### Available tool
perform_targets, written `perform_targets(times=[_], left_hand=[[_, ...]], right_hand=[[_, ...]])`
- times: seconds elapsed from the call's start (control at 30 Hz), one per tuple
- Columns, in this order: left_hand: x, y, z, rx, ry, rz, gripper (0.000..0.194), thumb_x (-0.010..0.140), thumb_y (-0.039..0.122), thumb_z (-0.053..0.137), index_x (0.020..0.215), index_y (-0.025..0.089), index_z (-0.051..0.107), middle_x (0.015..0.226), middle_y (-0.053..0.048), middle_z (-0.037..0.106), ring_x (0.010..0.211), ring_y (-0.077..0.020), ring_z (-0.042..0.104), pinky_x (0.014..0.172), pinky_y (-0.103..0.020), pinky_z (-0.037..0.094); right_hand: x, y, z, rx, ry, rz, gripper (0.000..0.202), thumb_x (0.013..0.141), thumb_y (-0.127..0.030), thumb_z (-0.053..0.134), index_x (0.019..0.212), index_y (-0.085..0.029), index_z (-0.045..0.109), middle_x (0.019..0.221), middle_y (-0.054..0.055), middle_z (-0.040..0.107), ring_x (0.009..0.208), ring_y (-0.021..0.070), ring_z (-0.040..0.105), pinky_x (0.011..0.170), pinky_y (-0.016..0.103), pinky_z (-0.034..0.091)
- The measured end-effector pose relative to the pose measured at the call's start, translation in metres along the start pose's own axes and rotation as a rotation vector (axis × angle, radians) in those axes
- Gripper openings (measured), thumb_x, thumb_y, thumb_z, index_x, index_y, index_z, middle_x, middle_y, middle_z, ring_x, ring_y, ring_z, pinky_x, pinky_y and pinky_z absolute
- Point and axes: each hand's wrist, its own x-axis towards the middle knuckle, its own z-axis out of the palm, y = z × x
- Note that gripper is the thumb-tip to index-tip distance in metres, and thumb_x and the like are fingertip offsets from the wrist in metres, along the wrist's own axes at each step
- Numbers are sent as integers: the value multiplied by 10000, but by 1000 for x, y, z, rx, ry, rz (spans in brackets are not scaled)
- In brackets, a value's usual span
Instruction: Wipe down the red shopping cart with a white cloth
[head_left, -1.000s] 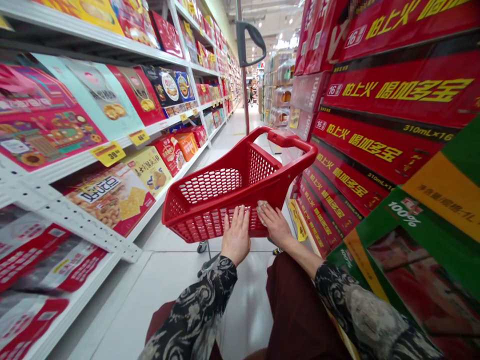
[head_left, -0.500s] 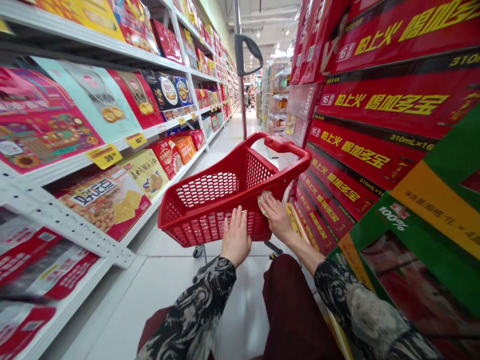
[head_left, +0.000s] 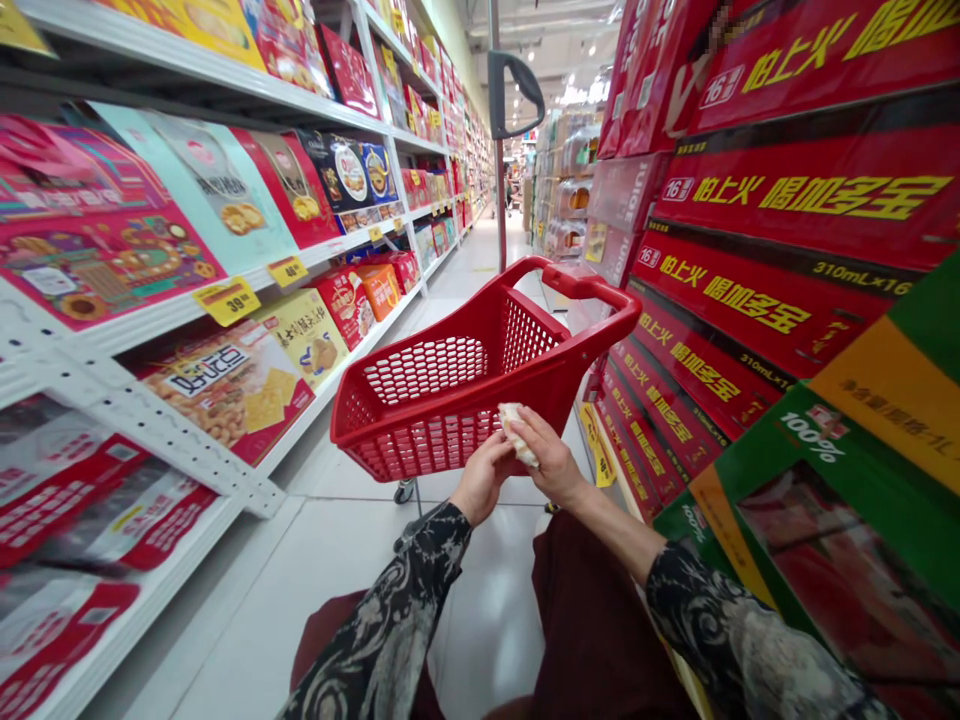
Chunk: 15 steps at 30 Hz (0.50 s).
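Note:
In front of my knees, a red plastic shopping basket cart (head_left: 420, 430) with mesh walls stands at an angle. My right hand (head_left: 553, 462) grips a crumpled white cloth (head_left: 519, 436), pressed under its fingers. From the other side my left hand (head_left: 484, 480) meets it, its closed fingers touching the cloth's lower edge; part of the fingertips is hidden. Both hands are together before the cart's near wall, the cloth between them. The inside of the cart that shows holds nothing visible.
Shelves with boxed snacks and yellow price tags (head_left: 227, 300) line the left. Stacked red drink cartons (head_left: 720, 290) and a green carton (head_left: 795, 470) crowd the right. A grey handle on a pole (head_left: 517, 95) rises behind the cart. The aisle floor (head_left: 300, 580) is tiled.
My right hand has come off the cart's side and moved left with the cloth. My left hand has left the mesh wall, and its flat fingers have closed in beside the cloth.

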Motion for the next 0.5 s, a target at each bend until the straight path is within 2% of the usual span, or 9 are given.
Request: perform_targets(times=[0.1, 0.2, 0.27, 0.33, 0.43, 0.5], left_hand=[[4, 1, -8, 435, 21, 156, 434, 716, 158, 487, 1144, 179, 554, 1172, -64, 617, 1087, -181, 562, 964, -352, 436], [6, -2, -24, 1008, 169, 313, 516, 704, 111, 476, 1218, 142, 506, 1298, -103, 526, 1225, -195, 452, 1074, -370, 327], [4, -7, -37, 1300, 260, 365, 552, 721, 125, 476, 1272, 106, 451, 1369, -140, 447, 1288, -218, 377, 1090, -397, 299], [-1, -12, -49, 1498, 295, 356, 586, 730, 142, 480, 1309, 89, 403, 1415, -163, 380, 1323, -246, 324, 1084, -442, 293], [-9, -19, -65, 1676, 296, 326, 638, 717, 146, 489, 1341, 109, 361, 1454, -154, 317, 1349, -280, 266, 1075, -507, 272], [-14, -21, -75, 1740, 298, 317, 657, 710, 142, 485, 1351, 113, 345, 1465, -146, 299, 1359, -283, 243, 1076, -525, 252]], right_hand=[[23, 12, -13, -173, 98, 4, 418, 875, -155, 409, 1283, -204, 484, 1355, 102, 470, 1335, 218, 298, 1057, 472, 339], [43, 26, -16, -335, 142, 25, 409, 877, -131, 380, 1259, -187, 513, 1343, 111, 481, 1341, 225, 278, 1076, 513, 266], [44, 33, -6, -355, 70, -36, 399, 877, -110, 367, 1229, -177, 544, 1312, 113, 513, 1325, 213, 315, 1072, 483, 281], [32, 35, 12, -336, -49, -92, 386, 879, -101, 372, 1204, -171, 567, 1279, 113, 544, 1298, 204, 364, 1051, 442, 327], [4, 30, 42, -307, -221, -112, 366, 868, -98, 414, 1183, -173, 584, 1247, 108, 571, 1250, 207, 436, 1004, 414, 390], [-9, 22, 56, -276, -277, -145, 359, 854, -89, 437, 1167, -168, 595, 1224, 106, 589, 1230, 212, 461, 987, 408, 410]])
